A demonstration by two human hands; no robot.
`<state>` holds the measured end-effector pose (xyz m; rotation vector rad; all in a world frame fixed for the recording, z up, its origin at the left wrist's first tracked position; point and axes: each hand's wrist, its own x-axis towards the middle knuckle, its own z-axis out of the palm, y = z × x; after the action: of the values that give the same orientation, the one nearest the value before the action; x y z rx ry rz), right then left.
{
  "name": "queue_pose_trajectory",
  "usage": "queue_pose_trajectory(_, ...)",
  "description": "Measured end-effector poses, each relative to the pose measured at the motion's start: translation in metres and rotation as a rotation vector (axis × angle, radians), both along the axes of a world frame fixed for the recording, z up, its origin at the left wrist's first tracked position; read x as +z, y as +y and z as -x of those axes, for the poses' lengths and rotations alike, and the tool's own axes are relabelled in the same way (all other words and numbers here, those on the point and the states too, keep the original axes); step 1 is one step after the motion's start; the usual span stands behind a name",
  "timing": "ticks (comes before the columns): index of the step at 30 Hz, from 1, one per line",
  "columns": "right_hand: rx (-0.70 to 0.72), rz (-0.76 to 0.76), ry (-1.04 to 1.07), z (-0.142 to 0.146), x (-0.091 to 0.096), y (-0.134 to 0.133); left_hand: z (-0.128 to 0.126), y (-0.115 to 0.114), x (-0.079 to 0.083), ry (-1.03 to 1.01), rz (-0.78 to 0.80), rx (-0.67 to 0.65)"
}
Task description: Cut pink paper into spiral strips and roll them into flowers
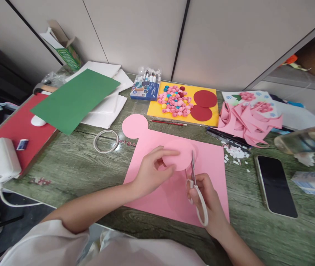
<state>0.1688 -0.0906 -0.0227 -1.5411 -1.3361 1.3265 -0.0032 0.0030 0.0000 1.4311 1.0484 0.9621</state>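
Observation:
Between the thumb and fingers of my left hand (155, 170) is a round piece of pink paper (178, 157), held above the table. My right hand (208, 205) grips white-handled scissors (201, 205), with the fingers through the loops. Their blades meet the right edge of the pink piece, and a thin strip of paper curves just beyond them. Below both hands lies a large pink sheet (212, 162). A finished-looking pink circle (134, 126) rests at its upper left corner.
Left of the sheet lies a roll of tape (106, 141). Behind are a pencil (168, 122), a yellow sheet (153, 109) with dark red circles (205, 99), and a marker box (145, 90). Pink scraps (246, 122) and a phone (276, 186) are to the right; green paper (75, 99) is at left.

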Motion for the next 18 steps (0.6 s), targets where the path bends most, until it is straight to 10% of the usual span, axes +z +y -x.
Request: queue_pose_trajectory(18,0.01,0.02,-0.029,-0.0008,0.0042,0.0009,0.0037,0.0031,0.0005,-0.019,-0.023,0.01)
